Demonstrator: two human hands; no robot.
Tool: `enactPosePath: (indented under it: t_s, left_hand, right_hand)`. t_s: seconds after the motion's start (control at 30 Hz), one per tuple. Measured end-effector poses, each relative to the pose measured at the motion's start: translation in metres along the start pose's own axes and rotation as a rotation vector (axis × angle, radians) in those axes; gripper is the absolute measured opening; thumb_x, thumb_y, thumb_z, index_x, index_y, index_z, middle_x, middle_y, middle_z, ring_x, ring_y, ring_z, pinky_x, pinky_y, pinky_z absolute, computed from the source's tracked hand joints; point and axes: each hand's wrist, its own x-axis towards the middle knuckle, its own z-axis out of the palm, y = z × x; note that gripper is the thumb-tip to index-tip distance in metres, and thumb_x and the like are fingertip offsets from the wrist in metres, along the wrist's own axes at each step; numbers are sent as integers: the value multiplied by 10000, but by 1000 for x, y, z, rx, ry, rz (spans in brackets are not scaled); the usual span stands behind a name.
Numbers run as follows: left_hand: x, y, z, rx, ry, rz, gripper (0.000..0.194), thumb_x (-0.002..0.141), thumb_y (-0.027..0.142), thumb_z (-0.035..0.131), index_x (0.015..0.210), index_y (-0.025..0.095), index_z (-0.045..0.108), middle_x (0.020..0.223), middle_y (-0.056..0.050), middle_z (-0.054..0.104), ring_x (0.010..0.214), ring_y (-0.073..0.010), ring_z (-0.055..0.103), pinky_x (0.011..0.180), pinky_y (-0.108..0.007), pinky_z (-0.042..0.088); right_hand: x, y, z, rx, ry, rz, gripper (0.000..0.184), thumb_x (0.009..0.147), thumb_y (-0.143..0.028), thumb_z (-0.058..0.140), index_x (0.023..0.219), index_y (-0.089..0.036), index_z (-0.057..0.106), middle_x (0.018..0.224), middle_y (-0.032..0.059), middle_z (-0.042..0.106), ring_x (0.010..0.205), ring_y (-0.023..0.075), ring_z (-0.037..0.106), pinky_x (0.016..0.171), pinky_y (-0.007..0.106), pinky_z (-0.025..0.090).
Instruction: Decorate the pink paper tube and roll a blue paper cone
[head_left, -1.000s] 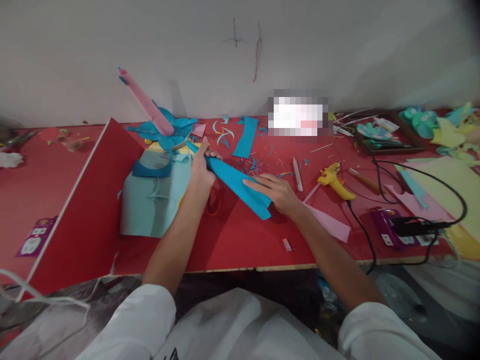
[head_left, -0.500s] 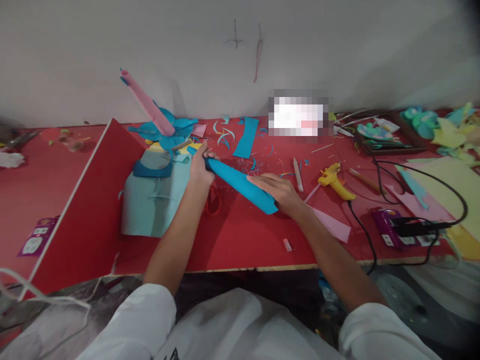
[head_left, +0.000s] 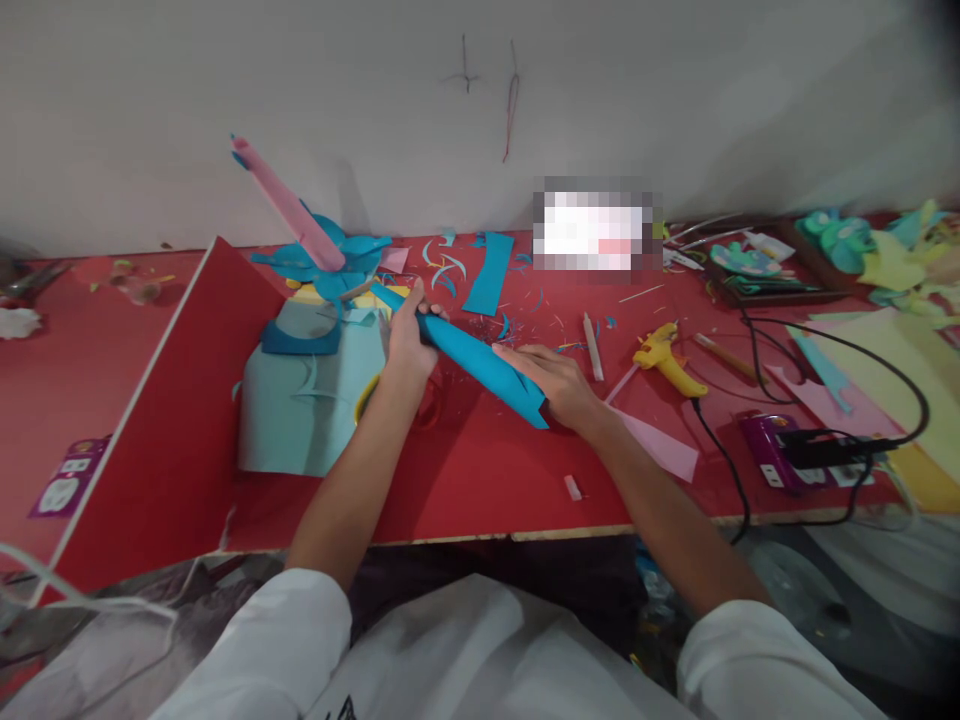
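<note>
A rolled sheet of blue paper (head_left: 480, 365) slants between my two hands, narrow at the upper left and wider at the lower right. My left hand (head_left: 414, 335) is wrapped round its narrow part, whose tip pokes out beyond the thumb. At the wide end my right hand (head_left: 551, 380) grips the roll, its fingers lying along the upper edge. Under the left forearm, red scissor handles (head_left: 429, 402) and a yellow ring (head_left: 365, 397) show in part. A pale blue-green sheet (head_left: 300, 430) lies left of that forearm.
A pink paper tube (head_left: 292, 215) stands tilted among blue paper petals. A yellow glue gun (head_left: 667, 360) with a black cord lies right of my hands, near a purple power strip (head_left: 772, 455). A red upright panel (head_left: 165, 430) stands at left. Paper scraps litter the red table.
The blue roll has turned slightly in my hands and its wide end looks a little narrower. My left hand has shifted slightly right, and the yellow ring now shows beside the forearm.
</note>
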Motion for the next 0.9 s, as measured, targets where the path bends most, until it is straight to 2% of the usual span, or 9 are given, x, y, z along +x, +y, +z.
enactPosePath:
  t_s: [0.23,0.57,0.9]
  left_hand:
    - [-1,1,1,3,10,9,466,869,328,865,643,196,479,493,102,439,441,-51,512,545,-221,476]
    - [7,25,-9,-88,-41,20,405,927,268,811,679,210,496,457,111,383,388,-38,454,498,-196,434]
    - [9,35,-10,-131,-64,16,398,953,288,787,682,213,505,434,110,367,383,-42,457,488,-182,435]
  right_hand:
    - [1,0,1,-8,-3,-2,706,1066,-77,405,1684,-399,295,1400,59,714,1276,243,676,1082,425,589]
    - [1,-1,-2,17,-29,-6,721,1061,-154,501,1690,-420,272,1505,40,662,1344,268,656,1108,473,599]
    - [2,2,-1,103,63,23,631,1085,-214,509,1663,-415,355,1460,58,691,1315,261,685,1083,454,606]
